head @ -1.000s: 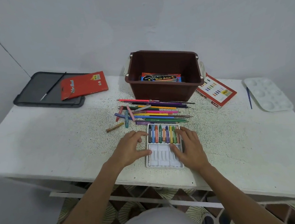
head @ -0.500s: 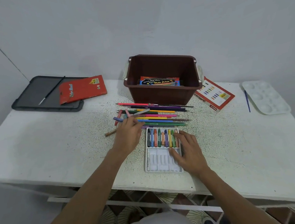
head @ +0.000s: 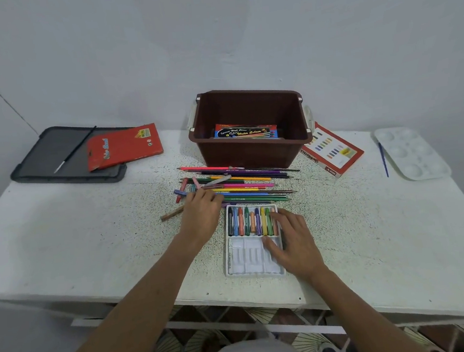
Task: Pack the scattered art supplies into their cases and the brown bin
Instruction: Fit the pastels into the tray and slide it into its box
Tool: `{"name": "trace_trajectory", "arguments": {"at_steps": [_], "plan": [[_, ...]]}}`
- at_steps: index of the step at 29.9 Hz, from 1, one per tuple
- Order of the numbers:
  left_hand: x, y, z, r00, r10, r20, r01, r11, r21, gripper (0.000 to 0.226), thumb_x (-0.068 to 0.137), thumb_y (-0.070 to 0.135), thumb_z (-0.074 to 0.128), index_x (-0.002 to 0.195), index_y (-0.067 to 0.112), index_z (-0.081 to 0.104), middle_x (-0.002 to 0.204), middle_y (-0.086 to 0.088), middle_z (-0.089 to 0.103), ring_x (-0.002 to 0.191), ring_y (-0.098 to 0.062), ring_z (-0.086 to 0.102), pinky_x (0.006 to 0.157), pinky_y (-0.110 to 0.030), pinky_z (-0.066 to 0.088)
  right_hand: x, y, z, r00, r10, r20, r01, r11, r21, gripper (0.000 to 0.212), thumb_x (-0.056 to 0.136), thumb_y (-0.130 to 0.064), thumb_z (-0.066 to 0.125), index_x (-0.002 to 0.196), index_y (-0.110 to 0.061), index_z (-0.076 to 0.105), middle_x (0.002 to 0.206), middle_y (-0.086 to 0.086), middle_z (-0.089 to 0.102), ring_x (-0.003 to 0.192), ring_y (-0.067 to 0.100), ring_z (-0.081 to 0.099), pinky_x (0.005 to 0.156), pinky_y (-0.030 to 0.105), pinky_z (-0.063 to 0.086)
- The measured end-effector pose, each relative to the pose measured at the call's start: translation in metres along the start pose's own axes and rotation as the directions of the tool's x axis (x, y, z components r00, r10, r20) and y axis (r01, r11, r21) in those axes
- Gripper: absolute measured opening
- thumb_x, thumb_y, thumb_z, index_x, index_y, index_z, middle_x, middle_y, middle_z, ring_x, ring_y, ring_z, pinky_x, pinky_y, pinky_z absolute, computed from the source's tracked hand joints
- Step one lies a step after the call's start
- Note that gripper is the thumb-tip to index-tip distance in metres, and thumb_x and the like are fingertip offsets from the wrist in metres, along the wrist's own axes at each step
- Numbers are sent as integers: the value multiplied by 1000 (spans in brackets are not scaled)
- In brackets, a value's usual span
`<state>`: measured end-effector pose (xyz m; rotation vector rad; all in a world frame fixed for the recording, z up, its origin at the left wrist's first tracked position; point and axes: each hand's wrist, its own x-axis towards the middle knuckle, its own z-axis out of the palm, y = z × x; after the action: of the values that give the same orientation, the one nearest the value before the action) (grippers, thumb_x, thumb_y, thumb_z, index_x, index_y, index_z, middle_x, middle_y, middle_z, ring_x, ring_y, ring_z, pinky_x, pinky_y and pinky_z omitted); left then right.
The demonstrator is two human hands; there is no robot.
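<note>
Head view: red case (head: 124, 146) far left of crayon tray (head: 246, 258), on bench (head: 91, 244). Left hand (head: 200, 215) just left of tray, fingertips (head: 197, 195) down among loose pencils (head: 248, 187) beyond tray; grip cannot tell. Brown bin (head: 251, 154) beyond tray, past pencils. Right hand (head: 292, 240) spread flat on tray's right side, fingers (head: 280, 218) touching crayons (head: 247, 220).

Glossy brown plastic bin (head: 251, 151), speckled matt tabletop (head: 91, 244)

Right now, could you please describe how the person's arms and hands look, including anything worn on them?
The left hand and right hand wear no gloves, and no watch, ring or bracelet is visible. The left arm and right arm are bare, with no sleeves as far up as the view reaches.
</note>
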<state>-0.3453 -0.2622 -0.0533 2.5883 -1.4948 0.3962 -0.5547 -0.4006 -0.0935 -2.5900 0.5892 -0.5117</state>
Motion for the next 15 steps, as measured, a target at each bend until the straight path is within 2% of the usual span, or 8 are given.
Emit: {"name": "trace_trajectory", "arguments": {"at_steps": [5, 7, 8, 9, 11, 12, 13, 15], "plan": [[-3, -3, 3, 997, 38, -73, -34, 998, 54, 22, 73, 5, 76, 94, 9, 73, 88, -10, 69, 82, -28, 61, 76, -41, 47, 1, 0, 0, 1000, 3, 3, -3, 1000, -3, 60, 93, -55, 49, 138, -16, 46, 140, 2, 46, 128, 16, 37, 105, 37, 38], [-5, -5, 0, 991, -51, -120, 43, 997, -69, 15, 79, 7, 71, 94, 9, 71, 87, -9, 67, 80, -27, 61, 75, -39, 47, 1, 1, 0, 1000, 6, 3, -5, 1000, -4, 60, 93, -54, 50, 139, -16, 45, 141, 2, 46, 129, 16, 36, 106, 37, 37], [-5, -6, -1, 985, -119, -124, 94, 977, -192, 13, 83, 9, 68, 96, 10, 70, 89, -7, 66, 79, -24, 61, 74, -38, 47, 0, 0, 0, 1000, 4, 2, -4, 1000, -3, 59, 93, -53, 50, 139, -16, 45, 141, 2, 46, 128, 16, 36, 106, 37, 37], [-6, -6, -6, 980, -177, -89, 137, 930, -340, 13, 86, 10, 66, 99, 11, 69, 90, -5, 65, 78, -20, 60, 72, -35, 49, 0, 0, 0, 1000, 1, 1, -1, 1000, -1, 59, 93, -53, 50, 139, -16, 45, 140, 1, 46, 128, 16, 36, 106, 37, 37], [-6, -3, -18, 967, -247, 59, 232, 765, -601, 14, 90, 13, 64, 103, 11, 67, 93, -2, 63, 75, -11, 59, 67, -21, 52, 0, -1, -1, 1000, -2, -1, 2, 1000, 1, 58, 93, -53, 49, 138, -17, 45, 139, 1, 47, 127, 15, 36, 105, 37, 38], [-8, 0, -25, 954, -265, 140, 287, 672, -683, 16, 90, 13, 65, 105, 9, 66, 93, 0, 62, 75, -8, 60, 65, -12, 50, 0, -1, -1, 1000, -3, -3, 3, 1000, 1, 58, 93, -53, 49, 138, -16, 45, 140, 2, 47, 128, 16, 36, 105, 37, 38], [-10, 4, -32, 940, -262, 217, 334, 591, -734, 18, 90, 11, 65, 108, 8, 63, 92, 1, 61, 75, -8, 60, 62, -9, 49, 0, -1, -1, 1000, -2, -3, 2, 1000, -1, 58, 93, -53, 50, 139, -16, 45, 140, 2, 47, 128, 16, 36, 105, 37, 37], [-16, 10, -44, 923, -202, 327, 385, 477, -790, 33, 90, 9, 65, 121, 11, 55, 92, 0, 62, 75, -10, 64, 58, -11, 49, 1, -1, 0, 1000, 1, -2, -1, 1000, -5, 59, 94, -52, 50, 139, -15, 44, 140, 3, 47, 128, 17, 37, 105, 37, 38]]}}
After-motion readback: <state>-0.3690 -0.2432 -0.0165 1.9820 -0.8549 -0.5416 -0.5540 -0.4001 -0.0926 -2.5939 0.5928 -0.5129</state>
